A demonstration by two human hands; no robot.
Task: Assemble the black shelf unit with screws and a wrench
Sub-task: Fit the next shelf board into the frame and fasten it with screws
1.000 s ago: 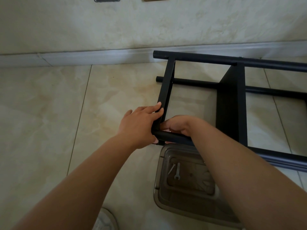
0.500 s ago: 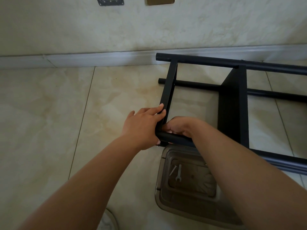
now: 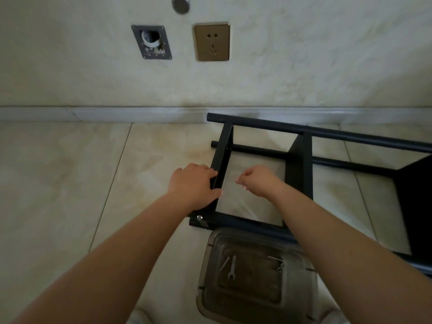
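From the head view, the black shelf unit (image 3: 301,146) is lying on its side on the tiled floor by the wall. The left hand (image 3: 192,183) is gripping its end crossbar (image 3: 222,164); the right hand (image 3: 258,181) is hovering curled, seemingly holding nothing. Stiff metal, probably awkward rather than heavy: best held by the tubes. The wrench (image 3: 232,267) is lying in a clear tray (image 3: 205,260); the shelf's right end is running out of frame

Hands: two, left (image 3: 195,183) and right (image 3: 258,181)
Shelf unit (image 3: 300,160): one, under both hands
Trays (image 3: 205,265): one, nearer than the hands
Wrenches (image 3: 232,267): one, in the tray
Wall sockets (image 3: 211,42): one, beyond the hands
Screws (image 3: 224,263): one plainly seen, beside the wrench
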